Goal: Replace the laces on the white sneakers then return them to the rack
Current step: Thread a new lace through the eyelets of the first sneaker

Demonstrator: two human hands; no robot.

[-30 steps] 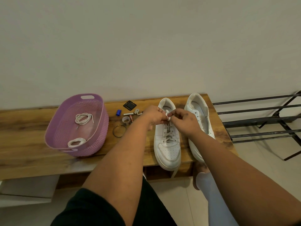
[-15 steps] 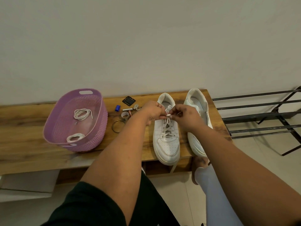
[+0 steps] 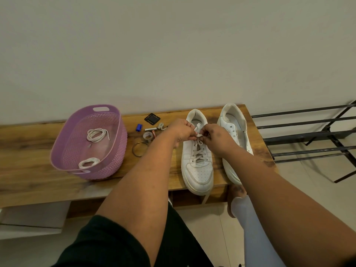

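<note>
A person's left hand (image 3: 181,130) and right hand (image 3: 217,136) meet over the tongue of a laced white sneaker (image 3: 197,160) standing on a wooden bench (image 3: 28,151), each pinching part of the white lace (image 3: 198,132) between curled fingertips. The lace ends lie right between the two grips, at the top eyelets, with the crossed lacing running down toward the toe below the hands. A second white sneaker (image 3: 234,130), with no lace visible in its eyelets, stands just beside the first on its right, partly behind the right forearm. To the left, a purple plastic basket (image 3: 115,160) holds two coiled white laces (image 3: 96,134). Small items lie between basket and shoes, among them a blue cap (image 3: 138,127) and a metal ring (image 3: 139,149). A black metal shoe rack (image 3: 308,135) stands to the right of the bench.
</note>
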